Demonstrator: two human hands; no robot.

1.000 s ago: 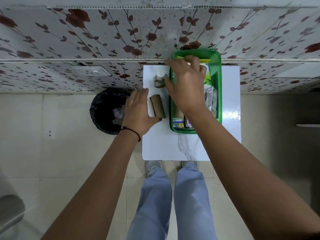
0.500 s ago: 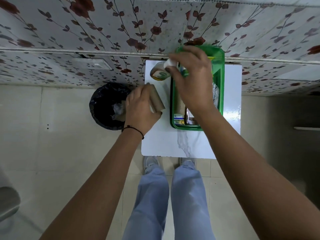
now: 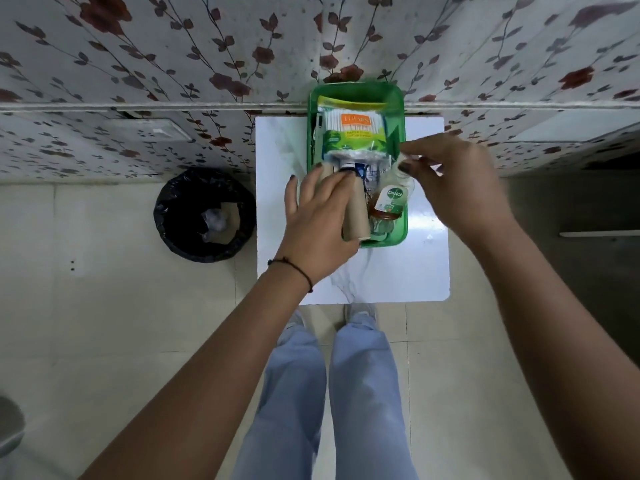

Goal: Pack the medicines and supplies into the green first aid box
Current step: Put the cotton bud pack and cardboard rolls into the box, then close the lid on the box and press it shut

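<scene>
Over the green box (image 3: 401, 109), left hand (image 3: 318, 220) grips a roll (image 3: 356, 216); right hand (image 3: 457, 181) pinches a bottle (image 3: 389, 202).

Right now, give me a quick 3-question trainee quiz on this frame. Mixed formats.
1. True or false: the Dettol bottle lies inside the green first aid box.
2. The left hand holds: A) the cotton swab pack B) the brown bandage roll C) nothing.
3. Fill in: left of the white table, on the floor, stands a black-lined ____.

Key: 1 true; 2 B; 3 bin. The right hand is at the bottle's cap.
</scene>
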